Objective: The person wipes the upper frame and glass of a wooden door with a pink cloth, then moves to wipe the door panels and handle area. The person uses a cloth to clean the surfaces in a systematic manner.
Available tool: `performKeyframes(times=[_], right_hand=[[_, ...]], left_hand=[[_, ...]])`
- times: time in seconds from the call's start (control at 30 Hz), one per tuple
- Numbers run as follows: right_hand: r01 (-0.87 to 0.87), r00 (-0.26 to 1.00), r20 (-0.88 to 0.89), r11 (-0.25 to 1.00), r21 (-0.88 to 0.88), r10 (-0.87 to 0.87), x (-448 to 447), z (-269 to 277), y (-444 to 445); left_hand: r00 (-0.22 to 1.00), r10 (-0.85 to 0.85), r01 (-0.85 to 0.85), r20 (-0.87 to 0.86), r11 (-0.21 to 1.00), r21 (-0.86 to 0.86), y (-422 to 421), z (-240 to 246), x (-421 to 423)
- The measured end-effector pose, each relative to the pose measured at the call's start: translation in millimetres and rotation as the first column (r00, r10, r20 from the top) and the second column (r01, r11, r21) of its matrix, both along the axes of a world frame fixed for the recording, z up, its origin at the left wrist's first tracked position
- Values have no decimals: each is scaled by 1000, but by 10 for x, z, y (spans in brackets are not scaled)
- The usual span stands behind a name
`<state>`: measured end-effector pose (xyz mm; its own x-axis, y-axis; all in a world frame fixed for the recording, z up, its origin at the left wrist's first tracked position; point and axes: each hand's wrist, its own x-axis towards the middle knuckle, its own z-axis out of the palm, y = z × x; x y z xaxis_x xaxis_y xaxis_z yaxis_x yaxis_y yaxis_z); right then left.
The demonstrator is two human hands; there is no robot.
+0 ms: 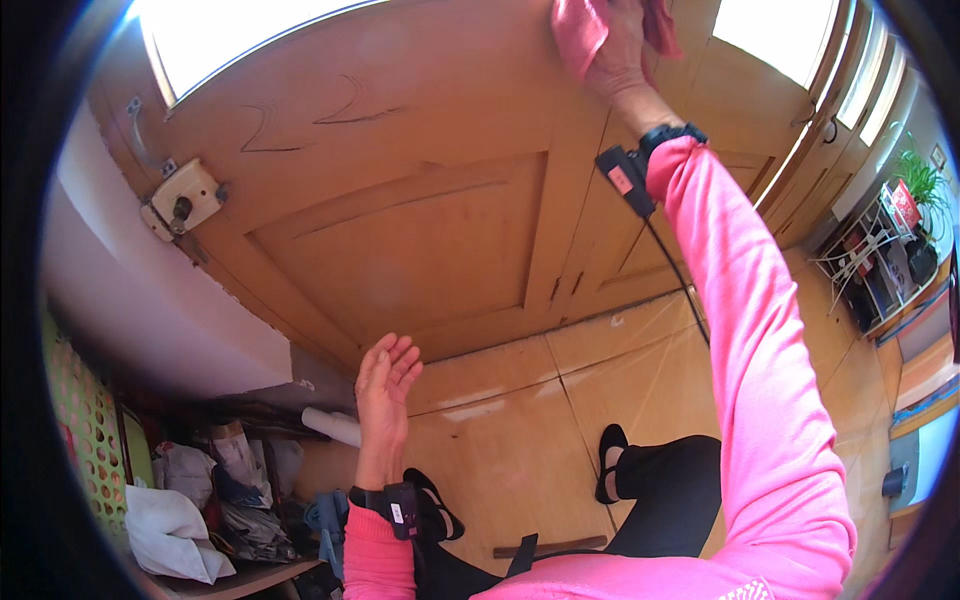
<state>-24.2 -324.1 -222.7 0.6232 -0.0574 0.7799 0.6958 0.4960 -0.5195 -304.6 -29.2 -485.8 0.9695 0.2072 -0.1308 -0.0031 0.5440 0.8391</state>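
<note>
My right hand (619, 56) is raised to the top of the view, holding a pink cloth (581, 37) against the upper part of a wooden door (465, 97). Parts of the cloth hang out on both sides of the hand. Lower down at centre left, my left hand (386, 379) is held up in the air with the palm showing, holding nothing, its fingers slightly curled. The door has a recessed panel (405, 247), a window pane above, a rim lock (187, 201) and a metal pull handle (137, 139) at its left edge.
At lower left, a shelf (255, 585) bears plastic bags (184, 472), a white cloth (169, 529) and a green perforated basket (90, 435). A metal rack (862, 262) with a potted plant (919, 176) stands at right. A dark strip (577, 546) lies on the tiled floor (510, 450).
</note>
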Motion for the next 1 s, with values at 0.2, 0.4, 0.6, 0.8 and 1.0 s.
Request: performKeyframes(times=[0.2,0.4,0.6,0.8,1.0], right_hand=[[733,662,474,636,-243,-581,-68,-1172,72],[895,347,645,34,-445,-681,-456,-2492,114],[749,522,500,92,-656,-692,-863,-3295,163],[759,498,452,119,-641,-740,-851,-3088,133],[846,517,383,525,-95,-765,-356,-1004,-140]], left_hand=[[999,-6,8,-47,999,42,-27,-59,39],[997,-2,8,-75,997,77,-110,-19,54],[997,-4,12,-83,995,100,-86,-25,43],[997,13,-4,-81,994,112,-48,-25,57],[997,4,4,-73,994,106,-25,4,27]])
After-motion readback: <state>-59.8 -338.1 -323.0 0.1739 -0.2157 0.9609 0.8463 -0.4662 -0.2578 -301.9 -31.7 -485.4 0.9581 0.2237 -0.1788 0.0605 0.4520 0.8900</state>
